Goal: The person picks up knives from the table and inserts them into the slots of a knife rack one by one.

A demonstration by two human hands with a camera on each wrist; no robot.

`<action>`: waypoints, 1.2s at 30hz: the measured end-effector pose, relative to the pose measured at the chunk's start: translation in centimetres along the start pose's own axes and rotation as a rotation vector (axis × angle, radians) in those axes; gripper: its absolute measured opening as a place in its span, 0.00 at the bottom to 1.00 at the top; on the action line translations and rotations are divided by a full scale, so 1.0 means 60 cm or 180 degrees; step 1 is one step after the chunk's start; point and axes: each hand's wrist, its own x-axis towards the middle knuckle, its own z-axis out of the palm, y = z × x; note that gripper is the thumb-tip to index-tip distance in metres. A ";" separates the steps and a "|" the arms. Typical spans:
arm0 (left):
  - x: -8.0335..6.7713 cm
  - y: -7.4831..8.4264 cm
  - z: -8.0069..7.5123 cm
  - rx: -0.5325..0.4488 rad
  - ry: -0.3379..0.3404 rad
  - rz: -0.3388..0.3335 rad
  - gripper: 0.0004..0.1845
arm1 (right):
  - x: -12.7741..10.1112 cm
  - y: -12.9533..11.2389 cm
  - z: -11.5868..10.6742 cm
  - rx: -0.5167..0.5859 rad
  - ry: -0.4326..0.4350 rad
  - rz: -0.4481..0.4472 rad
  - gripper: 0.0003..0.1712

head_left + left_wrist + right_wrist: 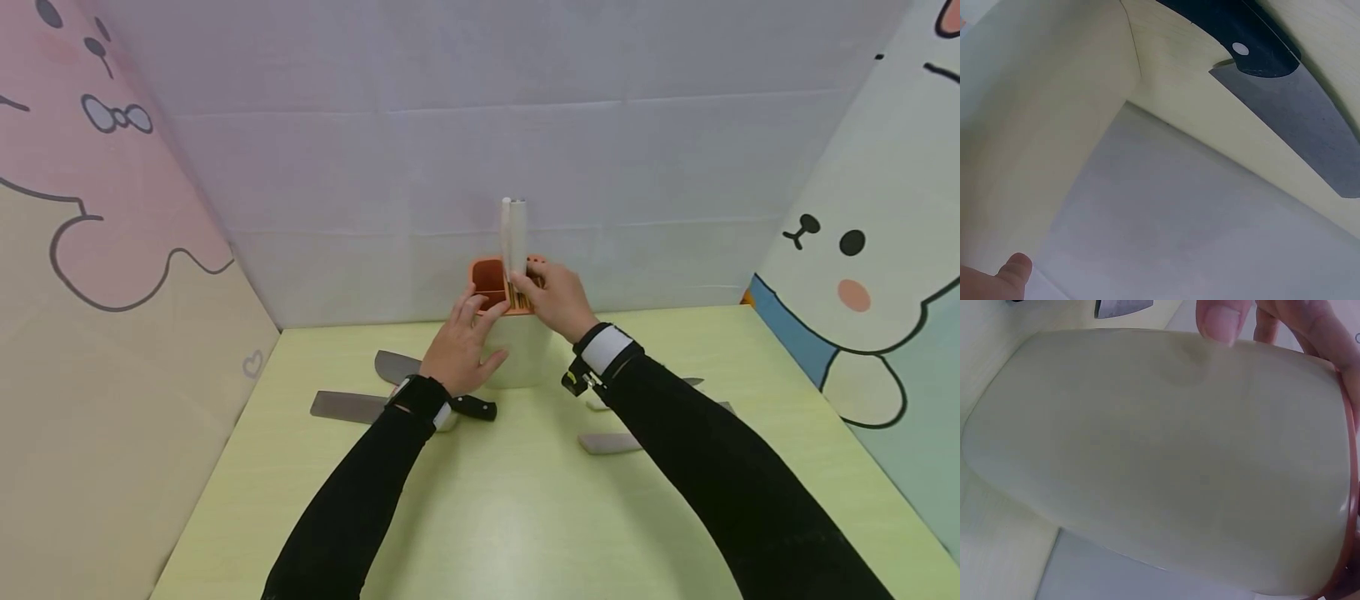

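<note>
A pale green utensil holder (519, 354) with an orange top (487, 273) stands at the back of the table. Slender white pieces (515, 229) rise upright from its slotted right part, with gold-brown strips below them; their exact kind is unclear. My right hand (558, 300) pinches them low down, close to the orange rim. On the holder's left side rests my left hand (465, 346), fingers spread, tips at the rim and thumb against the body. In the right wrist view the holder's smooth wall (1166, 450) hides most of the right hand's work.
Left of the holder lie a knife blade (395, 367) and a wide blade (347, 406), with a black knife handle (474, 407) by the left wrist. Partly under the right arm are a pale handle (609, 443) and a blade tip (693, 381). A white wall backs the table.
</note>
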 end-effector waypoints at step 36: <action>-0.001 0.007 -0.006 -0.0026 -0.0041 -0.0073 0.40 | -0.011 0.019 0.034 -0.0290 0.0462 -0.0321 0.26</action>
